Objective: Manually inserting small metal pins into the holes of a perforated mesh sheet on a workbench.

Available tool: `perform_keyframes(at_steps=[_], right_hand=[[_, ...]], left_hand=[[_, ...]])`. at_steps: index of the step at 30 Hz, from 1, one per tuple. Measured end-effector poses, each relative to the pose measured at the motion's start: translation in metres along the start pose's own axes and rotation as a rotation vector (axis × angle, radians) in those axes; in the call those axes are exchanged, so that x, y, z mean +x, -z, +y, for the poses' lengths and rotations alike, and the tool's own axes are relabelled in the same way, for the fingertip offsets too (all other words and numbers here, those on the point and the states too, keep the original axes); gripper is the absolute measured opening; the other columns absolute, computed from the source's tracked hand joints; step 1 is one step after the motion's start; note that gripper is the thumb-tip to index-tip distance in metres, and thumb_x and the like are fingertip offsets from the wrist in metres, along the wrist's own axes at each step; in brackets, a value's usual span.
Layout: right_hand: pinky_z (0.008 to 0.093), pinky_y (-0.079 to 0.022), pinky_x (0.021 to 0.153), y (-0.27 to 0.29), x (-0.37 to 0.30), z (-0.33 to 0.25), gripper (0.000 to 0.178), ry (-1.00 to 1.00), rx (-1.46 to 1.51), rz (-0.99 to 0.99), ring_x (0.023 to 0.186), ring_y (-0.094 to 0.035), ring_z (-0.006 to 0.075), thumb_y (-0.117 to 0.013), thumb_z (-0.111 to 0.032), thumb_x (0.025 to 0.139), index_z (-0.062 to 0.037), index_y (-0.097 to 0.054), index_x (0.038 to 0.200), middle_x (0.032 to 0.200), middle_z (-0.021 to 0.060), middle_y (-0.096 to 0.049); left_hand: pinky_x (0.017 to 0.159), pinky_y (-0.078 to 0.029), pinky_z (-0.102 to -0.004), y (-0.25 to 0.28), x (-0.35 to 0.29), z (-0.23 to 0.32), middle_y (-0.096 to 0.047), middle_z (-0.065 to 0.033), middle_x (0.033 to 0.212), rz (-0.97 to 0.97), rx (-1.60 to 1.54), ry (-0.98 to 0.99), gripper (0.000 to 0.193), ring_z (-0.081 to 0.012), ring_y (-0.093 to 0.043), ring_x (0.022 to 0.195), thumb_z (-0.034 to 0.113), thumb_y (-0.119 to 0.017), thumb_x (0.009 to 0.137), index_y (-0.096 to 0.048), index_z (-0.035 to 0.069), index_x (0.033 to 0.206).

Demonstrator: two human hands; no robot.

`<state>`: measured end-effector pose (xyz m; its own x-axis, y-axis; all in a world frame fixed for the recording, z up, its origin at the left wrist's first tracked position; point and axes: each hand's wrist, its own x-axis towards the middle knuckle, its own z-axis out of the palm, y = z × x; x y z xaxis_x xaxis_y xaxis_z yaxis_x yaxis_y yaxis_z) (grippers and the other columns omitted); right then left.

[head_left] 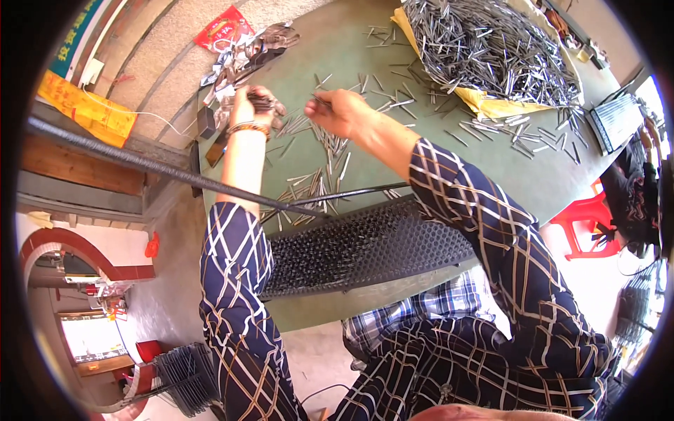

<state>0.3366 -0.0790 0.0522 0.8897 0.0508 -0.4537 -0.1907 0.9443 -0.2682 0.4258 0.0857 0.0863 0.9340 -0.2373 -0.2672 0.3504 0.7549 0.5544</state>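
Above the far left part of the green table [393, 151], my left hand [247, 105] is closed around a bunch of slim dark metal sticks [262, 103]. To its right, my right hand [338, 112] is held with thumb and fingers drawn together; whatever is in the pinch is too small to make out. Loose slim metal sticks [335, 151] lie scattered on the tabletop below and between both hands. Nearer me is a long black tray full of holes [421, 245]. Its left part bristles with many upright dark pieces, while the right part shows bare holes.
A yellow-edged sack [484, 105] heaped with metal sticks [484, 49] stands at the far right. Gloves [274, 42] and a red packet [225, 29] lie at the far left. A dark bar [175, 172] crosses under my left forearm. A red stool [583, 228] stands at right.
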Motion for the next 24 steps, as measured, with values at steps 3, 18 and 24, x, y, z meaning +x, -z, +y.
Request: perform_keyframes(at_steps=[3, 18, 24], right_hand=[[0.0233, -0.047, 0.052, 0.027, -0.019, -0.025, 0.008, -0.107, -0.230, -0.159, 0.061, -0.051, 0.0139, -0.054, -0.003, 0.089, 0.0038, -0.054, 0.093, 0.079, 0.0091, -0.056], [0.0165, -0.031, 0.045, 0.072, -0.274, 0.021, 0.021, 0.105, -1.373, -0.533, 0.052, -0.041, 0.0004, -0.059, -0.017, 0.089, -0.0013, -0.064, 0.102, 0.076, -0.0003, -0.061], [0.0274, -0.048, 0.057, 0.140, -0.300, 0.086, 0.020, 0.660, -1.645, -0.459, 0.061, -0.059, 0.0162, -0.062, -0.007, 0.082, 0.0014, -0.062, 0.101, 0.084, 0.0115, -0.062]], left_hand=[[0.051, -0.045, -0.0227, 0.016, -0.045, 0.053, -0.049, -0.0035, 0.068, -0.109, 0.113, -0.006, 0.011, -0.0120, -0.048, 0.057, 0.000, -0.059, 0.078, -0.050, -0.001, 0.082], [0.038, -0.034, -0.0217, 0.066, -0.407, -0.105, -0.053, -0.0068, 0.080, 0.095, 0.238, 0.050, 0.025, -0.0121, -0.050, 0.053, 0.011, -0.058, 0.083, -0.049, 0.003, 0.105], [0.046, -0.041, -0.0245, 0.086, -0.404, -0.206, -0.057, -0.0027, 0.076, 0.079, 0.112, 0.092, 0.017, -0.0117, -0.055, 0.062, 0.022, -0.053, 0.091, -0.050, 0.009, 0.102]])
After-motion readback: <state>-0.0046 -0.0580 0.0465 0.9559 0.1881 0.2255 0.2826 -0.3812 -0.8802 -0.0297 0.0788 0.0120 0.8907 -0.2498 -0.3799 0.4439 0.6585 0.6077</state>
